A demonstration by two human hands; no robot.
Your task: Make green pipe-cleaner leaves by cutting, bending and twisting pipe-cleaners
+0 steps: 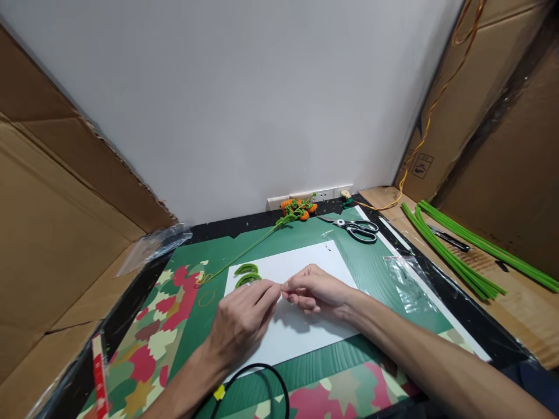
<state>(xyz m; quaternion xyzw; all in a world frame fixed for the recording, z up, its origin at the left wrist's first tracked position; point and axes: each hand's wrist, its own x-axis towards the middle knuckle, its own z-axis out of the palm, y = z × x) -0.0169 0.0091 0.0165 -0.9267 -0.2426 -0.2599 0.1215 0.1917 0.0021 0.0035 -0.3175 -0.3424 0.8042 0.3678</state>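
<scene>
Over a white sheet of paper (325,331), the fingertips of my left hand (244,311) and my right hand (318,289) meet in a pinch. Whatever lies between them is too small to make out. Both hands are closed, the right with its lower fingers curled in. Just beyond my left hand, two curved green fuzzy pieces (247,269) rest on the paper, the nearer one partly behind my knuckles. An orange-flowered fuzzy sprig (301,208) with a long thin green stem lies farther back on the green mat (209,250).
Black-handled scissors (360,228) lie at the back right. Long green pipe cleaners (463,256) and a utility knife (449,238) are on cardboard to the right. A clear plastic bag (410,285) lies beside the paper. A black cable (283,384) loops in front; cardboard walls (52,233) stand either side.
</scene>
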